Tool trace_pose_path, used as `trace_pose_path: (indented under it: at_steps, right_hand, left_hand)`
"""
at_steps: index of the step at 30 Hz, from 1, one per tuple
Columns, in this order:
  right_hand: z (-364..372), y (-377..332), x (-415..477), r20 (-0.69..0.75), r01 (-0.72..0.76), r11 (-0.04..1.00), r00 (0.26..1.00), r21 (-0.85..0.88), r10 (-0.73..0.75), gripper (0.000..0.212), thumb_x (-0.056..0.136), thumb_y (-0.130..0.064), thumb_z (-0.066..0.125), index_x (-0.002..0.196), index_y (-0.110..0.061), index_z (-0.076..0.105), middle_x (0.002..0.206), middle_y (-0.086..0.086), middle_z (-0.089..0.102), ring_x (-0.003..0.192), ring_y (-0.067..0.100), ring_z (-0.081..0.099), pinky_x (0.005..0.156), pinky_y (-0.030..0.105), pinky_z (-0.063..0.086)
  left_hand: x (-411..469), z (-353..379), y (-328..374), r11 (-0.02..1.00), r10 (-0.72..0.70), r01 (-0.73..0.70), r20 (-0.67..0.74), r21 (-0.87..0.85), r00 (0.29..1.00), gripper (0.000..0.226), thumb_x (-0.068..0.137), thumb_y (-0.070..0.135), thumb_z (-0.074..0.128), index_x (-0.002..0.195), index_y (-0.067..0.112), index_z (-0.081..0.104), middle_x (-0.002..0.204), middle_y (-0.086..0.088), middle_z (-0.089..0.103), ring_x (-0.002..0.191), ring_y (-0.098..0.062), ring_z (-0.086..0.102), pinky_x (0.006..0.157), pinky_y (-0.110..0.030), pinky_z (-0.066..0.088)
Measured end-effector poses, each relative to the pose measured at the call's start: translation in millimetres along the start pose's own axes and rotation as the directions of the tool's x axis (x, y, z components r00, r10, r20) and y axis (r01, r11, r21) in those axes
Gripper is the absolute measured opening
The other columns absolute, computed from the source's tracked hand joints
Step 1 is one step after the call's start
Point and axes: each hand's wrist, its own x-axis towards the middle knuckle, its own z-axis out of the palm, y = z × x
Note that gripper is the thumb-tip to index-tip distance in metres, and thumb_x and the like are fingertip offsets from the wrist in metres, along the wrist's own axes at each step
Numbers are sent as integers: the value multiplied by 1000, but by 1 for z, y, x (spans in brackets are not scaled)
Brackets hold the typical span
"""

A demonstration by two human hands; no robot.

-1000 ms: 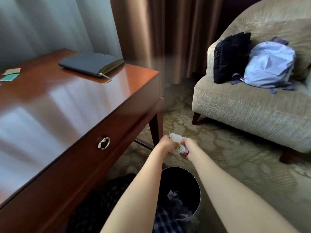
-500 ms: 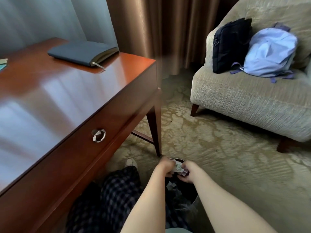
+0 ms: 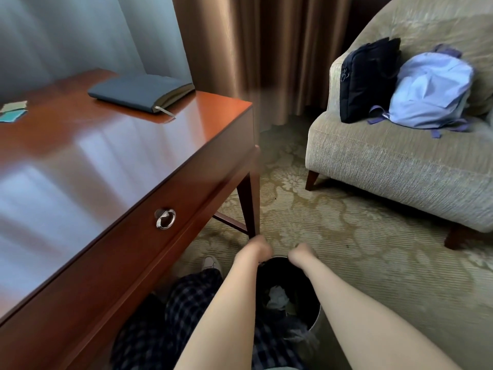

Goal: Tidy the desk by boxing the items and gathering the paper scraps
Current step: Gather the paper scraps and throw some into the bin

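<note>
My left hand point(image 3: 259, 248) and my right hand point(image 3: 301, 253) hang apart over the far rim of a black waste bin point(image 3: 313, 313) on the carpet. Both wrists bend downward, so the fingers are hidden, and no paper shows in either hand. Crumpled white paper point(image 3: 278, 299) lies inside the bin. On the wooden desk point(image 3: 80, 161) at the left lie a dark blue notebook point(image 3: 141, 93) and green and teal paper scraps point(image 3: 12, 111) at the far left edge.
The desk leg point(image 3: 249, 209) stands just beyond my left hand. A beige armchair point(image 3: 400, 166) at the right carries a black bag point(image 3: 369, 78) and a light blue backpack point(image 3: 429, 89). My checked trouser leg point(image 3: 170, 316) is below the desk edge.
Both hands lowered to the bin holding a white paper wad between them, then moved apart. The wad is gone from the hands and crumpled paper lies in the bin.
</note>
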Motion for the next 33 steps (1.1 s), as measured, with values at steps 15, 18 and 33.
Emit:
trace_pose_path:
  at_steps: [15, 18, 33]
  right_hand:
    - [-73, -105, -25, -198, 504, 834, 815, -224, -545, 45, 88, -9, 50, 133, -14, 49, 133, 14, 51, 120, 30, 50, 92, 29, 42]
    - [-88, -127, -40, -250, 611, 767, 726, -195, -641, 42, 89, -6, 48, 131, -12, 51, 133, 14, 50, 119, 30, 49, 90, 29, 41]
    - [-87, -250, -119, -181, 822, 442, 403, -361, -897, 48, 85, -7, 47, 131, -19, 51, 131, 9, 50, 123, 27, 47, 96, 32, 40]
  left_hand:
    - [-44, -91, 47, 905, 409, -300, -421, 303, 810, 43, 89, 13, 50, 132, 12, 44, 131, -15, 46, 122, -34, 46, 100, -44, 42]
    - [-62, -115, 57, 876, 478, -352, -501, 330, 721, 45, 89, 12, 49, 133, 16, 44, 130, -13, 46, 120, -34, 47, 99, -44, 42]
    - [-123, -245, 16, 935, 353, -227, -769, 271, 533, 44, 88, 11, 44, 132, 17, 46, 129, -13, 48, 123, -32, 44, 103, -42, 38]
